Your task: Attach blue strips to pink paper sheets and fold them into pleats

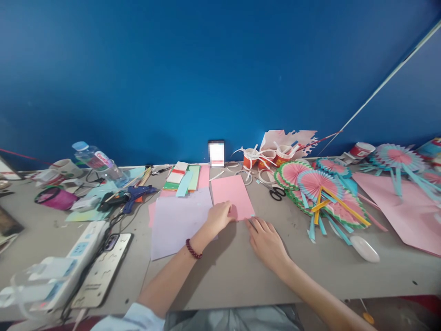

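A pink paper sheet (pixel 232 191) lies on the grey table in front of me. My left hand (pixel 218 218) is at its lower left edge, fingers bent together on the paper; whether they pinch it is hard to make out. At the lower right corner, my right hand (pixel 267 241) lies flat, its fingertips touching the sheet's edge beside a small light-blue bit. Left of the pink sheet is a lilac sheet (pixel 181 220), partly under my left forearm.
Black scissors (pixel 277 193) and folded paper fans (pixel 319 186) lie to the right, with a white spoon-like piece (pixel 365 249). On the left are a blue glue gun (pixel 136 196), a phone (pixel 102 271), a power strip (pixel 77 257) and a bottle (pixel 99 162).
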Demonstrator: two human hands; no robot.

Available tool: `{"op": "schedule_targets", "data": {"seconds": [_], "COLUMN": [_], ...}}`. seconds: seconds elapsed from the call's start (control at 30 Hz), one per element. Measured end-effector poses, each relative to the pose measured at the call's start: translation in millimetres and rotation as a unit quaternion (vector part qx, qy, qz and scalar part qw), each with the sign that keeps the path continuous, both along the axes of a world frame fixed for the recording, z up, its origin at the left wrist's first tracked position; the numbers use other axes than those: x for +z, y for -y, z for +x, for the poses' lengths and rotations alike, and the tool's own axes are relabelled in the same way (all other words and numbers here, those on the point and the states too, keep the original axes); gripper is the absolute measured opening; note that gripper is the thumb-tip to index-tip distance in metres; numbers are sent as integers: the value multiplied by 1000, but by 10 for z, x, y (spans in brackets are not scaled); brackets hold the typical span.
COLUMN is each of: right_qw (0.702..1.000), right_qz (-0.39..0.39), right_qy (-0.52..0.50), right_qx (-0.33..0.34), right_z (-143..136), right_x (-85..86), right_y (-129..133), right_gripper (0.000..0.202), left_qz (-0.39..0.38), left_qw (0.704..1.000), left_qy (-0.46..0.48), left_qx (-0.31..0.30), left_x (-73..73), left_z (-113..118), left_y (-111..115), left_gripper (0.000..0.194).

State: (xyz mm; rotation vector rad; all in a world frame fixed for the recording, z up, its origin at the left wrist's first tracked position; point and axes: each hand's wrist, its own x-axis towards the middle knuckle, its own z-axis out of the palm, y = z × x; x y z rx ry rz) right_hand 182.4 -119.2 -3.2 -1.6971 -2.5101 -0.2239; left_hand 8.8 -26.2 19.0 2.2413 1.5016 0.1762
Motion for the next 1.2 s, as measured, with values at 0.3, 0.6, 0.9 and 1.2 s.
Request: {"op": "schedule_targets", "data": {"seconds": [0.3, 0.6, 0.9, 1.2], "right_qw": [1000, 995, 992, 993], "right_qz": [-11, -18, 9, 18], "right_qy": [-4, -90, -104, -118], "right_qx": [-7, -34, -67, -25], "right_z": [-12, 46, 72, 76], "right_x": [21, -51, -32, -88], "right_y": [22, 18, 8, -27], "right_gripper": [43, 39, 33, 33], "left_qz": [-17, -8, -15, -62], "left_qw": [997, 991, 975, 969], "left_qy": [63, 133, 195, 230], "left_qx": [-38, -32, -106, -60], "left_x": [71, 11, 32, -20], "left_z": [-205, -332, -374, -402], "left_y": [48, 142, 208, 168], "left_gripper": [26, 12, 21, 15]}}
